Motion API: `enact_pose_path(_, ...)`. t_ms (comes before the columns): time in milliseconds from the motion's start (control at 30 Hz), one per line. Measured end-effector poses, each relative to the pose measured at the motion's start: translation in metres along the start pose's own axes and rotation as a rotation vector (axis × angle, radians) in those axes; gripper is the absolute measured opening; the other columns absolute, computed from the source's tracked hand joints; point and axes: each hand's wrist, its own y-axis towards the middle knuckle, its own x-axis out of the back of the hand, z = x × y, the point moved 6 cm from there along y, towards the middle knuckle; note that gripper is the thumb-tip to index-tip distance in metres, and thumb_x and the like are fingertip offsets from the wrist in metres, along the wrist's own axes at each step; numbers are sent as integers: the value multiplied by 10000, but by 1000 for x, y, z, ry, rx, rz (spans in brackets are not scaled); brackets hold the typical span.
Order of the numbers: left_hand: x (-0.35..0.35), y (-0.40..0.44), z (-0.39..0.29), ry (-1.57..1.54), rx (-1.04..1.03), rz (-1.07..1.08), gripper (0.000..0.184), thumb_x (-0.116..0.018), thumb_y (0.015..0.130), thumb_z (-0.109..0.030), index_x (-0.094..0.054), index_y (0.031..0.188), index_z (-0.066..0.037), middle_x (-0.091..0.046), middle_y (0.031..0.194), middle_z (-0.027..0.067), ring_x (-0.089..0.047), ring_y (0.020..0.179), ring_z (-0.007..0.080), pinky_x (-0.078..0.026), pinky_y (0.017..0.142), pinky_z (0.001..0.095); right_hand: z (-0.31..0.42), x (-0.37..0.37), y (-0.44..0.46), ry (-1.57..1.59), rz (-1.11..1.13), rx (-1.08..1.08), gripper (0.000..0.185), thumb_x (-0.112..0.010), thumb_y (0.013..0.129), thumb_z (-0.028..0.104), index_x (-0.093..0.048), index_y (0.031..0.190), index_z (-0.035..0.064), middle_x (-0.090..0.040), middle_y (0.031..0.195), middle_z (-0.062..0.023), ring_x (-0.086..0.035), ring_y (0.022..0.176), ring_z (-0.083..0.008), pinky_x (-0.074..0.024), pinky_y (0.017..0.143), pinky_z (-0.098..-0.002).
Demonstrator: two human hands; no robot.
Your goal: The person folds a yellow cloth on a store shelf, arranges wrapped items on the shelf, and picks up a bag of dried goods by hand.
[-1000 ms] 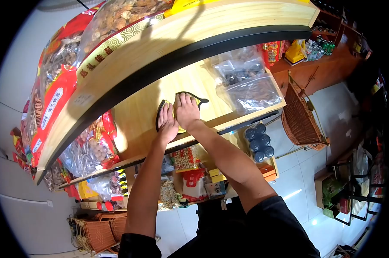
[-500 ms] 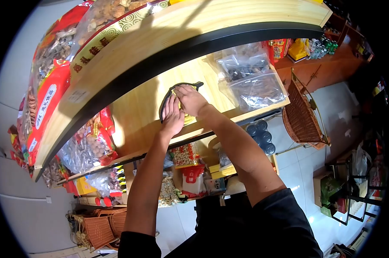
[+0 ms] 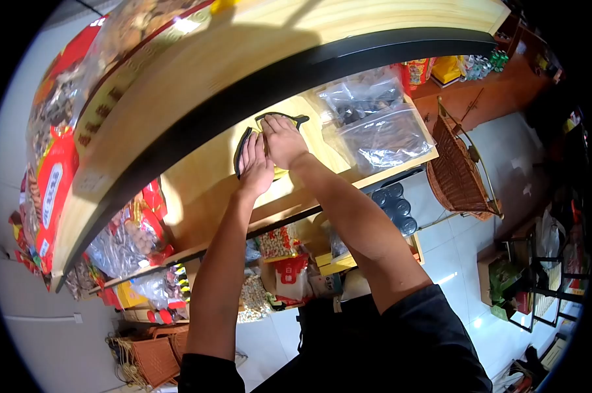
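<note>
A yellow cloth with a dark edging (image 3: 280,173) lies bunched on the pale wooden shelf board (image 3: 207,167). My left hand (image 3: 256,162) rests on its left part, fingers stretched out and lying flat. Beside it, my right hand (image 3: 285,141) presses on the cloth's upper right part, its fingers also extended. The two hands nearly touch, and they hide most of the cloth. To the right, clear plastic bags with dark contents (image 3: 384,134) sit on the same board.
A higher shelf with a black front edge (image 3: 276,71) arches over my hands. Bagged dried goods (image 3: 129,239) stand at the left. Below are packets, including a red-and-white bag (image 3: 291,278), and dark-lidded containers (image 3: 394,208). A wicker basket (image 3: 456,164) is at the right.
Both hands have shifted slightly left and up in the view with the cloth. The cloth's dark edge now shows as two separated folds around the fingers. The view has tilted a little.
</note>
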Motion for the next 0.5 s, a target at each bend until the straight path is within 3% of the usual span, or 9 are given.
enact_pose_path(233, -1, 44, -1, 47, -33, 34, 602, -360, 997, -265, -169, 1522, -39, -126, 1602, 152, -59, 1494, 303, -51, 1204, 432, -22, 15, 27, -25, 23, -100, 540, -509, 879, 201, -474, 1371, -19, -464, 1434, -142, -369, 1380, -270, -221, 1182, -375)
enact_pose_path(300, -2, 56, 0, 48, -52, 23, 607, -335, 1000, -292, -173, 1519, -21, -121, 1605, 154, -69, 1490, 314, -50, 1198, 424, -30, 11, 33, -25, 217, -167, 535, -495, 886, 214, -477, 1370, -16, -468, 1430, -135, -363, 1383, -265, -222, 1180, -375)
enact_pose_path(367, -3, 68, 2, 38, -76, 4, 605, -334, 1006, -315, -180, 1521, -37, -130, 1603, 149, -90, 1485, 319, -70, 1197, 427, -34, 19, 38, 33, 122, -201, 524, -491, 887, 225, -498, 1354, -11, -477, 1420, -124, -368, 1378, -264, -228, 1176, -372)
enact_pose_path(500, -6, 84, 12, 62, -87, 8, 612, -329, 1016, -395, -186, 1530, -95, -145, 1601, 137, -111, 1477, 327, -105, 1195, 436, -38, 19, 39, 89, 135, -210, 499, -489, 885, 222, -532, 1327, -4, -506, 1369, -111, -398, 1346, -263, -235, 1172, -369)
